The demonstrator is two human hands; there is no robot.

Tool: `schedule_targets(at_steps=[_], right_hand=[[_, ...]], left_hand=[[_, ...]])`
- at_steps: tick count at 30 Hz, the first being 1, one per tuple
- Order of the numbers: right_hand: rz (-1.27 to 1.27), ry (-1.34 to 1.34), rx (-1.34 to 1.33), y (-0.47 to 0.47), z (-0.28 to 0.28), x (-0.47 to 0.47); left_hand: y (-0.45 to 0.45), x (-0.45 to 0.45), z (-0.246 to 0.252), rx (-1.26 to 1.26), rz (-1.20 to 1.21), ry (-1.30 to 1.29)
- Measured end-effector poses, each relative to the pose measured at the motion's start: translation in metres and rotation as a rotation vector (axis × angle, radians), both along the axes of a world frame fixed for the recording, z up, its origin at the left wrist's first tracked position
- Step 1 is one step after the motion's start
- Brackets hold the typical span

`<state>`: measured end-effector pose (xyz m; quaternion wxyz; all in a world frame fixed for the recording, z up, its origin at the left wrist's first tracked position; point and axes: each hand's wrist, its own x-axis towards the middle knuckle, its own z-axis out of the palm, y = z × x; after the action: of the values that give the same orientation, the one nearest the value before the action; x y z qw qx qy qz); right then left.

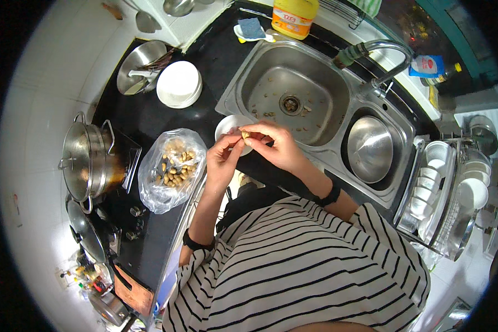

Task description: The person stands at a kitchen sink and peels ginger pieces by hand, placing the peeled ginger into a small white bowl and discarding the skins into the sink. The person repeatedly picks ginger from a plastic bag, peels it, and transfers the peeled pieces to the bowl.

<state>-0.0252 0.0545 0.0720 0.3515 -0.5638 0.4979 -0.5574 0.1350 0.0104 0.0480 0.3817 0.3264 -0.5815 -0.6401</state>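
Between the fingertips of both hands I hold a peanut in its shell [245, 134]. My left hand [223, 157] pinches it from the left, while my right hand [276, 143] grips it from the right with thumb and forefinger. Right below my hands a white bowl [227, 123] sits at the sink's near-left corner, partly covered by them. Pinkish kernels show inside it. To the left, an open transparent plastic bag [149, 182] rests on the black countertop [209, 79] with several unshelled peanuts [174, 176] in it.
Shell bits lie in the steel sink [265, 79], under a faucet [406, 54]. A metal bowl [369, 149] fills the smaller basin. Stacked white bowls [179, 83] stand behind the bag, and a steamer pot [81, 162] is at left. A dish rack [444, 199] stands right.
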Motion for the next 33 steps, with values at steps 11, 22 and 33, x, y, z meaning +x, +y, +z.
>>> schedule_targets(at_steps=[11, 22, 33], right_hand=[[-0.076, 0.137, -0.072, 0.026, 0.011, -0.042], [-0.031, 0.016, -0.017, 0.033, 0.018, -0.06], [-0.327, 0.466, 0.24, 0.013, -0.054, -0.119]], left_hand=[[-0.004, -0.048, 0.009, 0.104, -0.196, 0.191], [-0.015, -0.061, 0.025, -0.138, -0.349, 0.035], [-0.051, 0.032, 0.002, 0.047, -0.101, -0.234]])
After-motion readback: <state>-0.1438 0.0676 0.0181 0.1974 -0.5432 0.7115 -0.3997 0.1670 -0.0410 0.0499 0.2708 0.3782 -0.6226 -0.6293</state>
